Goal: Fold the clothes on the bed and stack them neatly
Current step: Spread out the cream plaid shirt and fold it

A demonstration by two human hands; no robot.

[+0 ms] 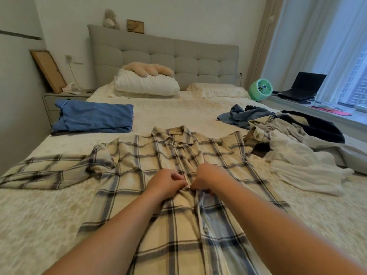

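Pinching the button strip of a plaid shirt (pixel 158 155) spread on the bed (pixel 178 112), left hand (pixel 166 183) and right hand (pixel 208 178) meet; no readable writing.

Both forearms and hands (pixel 198 181) bare, sleeveless.

This is a home bedroom: a wide bed (pixel 174 108) with padded headboard (pixel 178 56) at 12 o'clock, pillows (pixel 147 84), curtained window (pixel 327 46) at 2 o'clock.

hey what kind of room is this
Most likely a home bedroom: a made bed with a padded headboard, a pillow, and a nightstand beside it.
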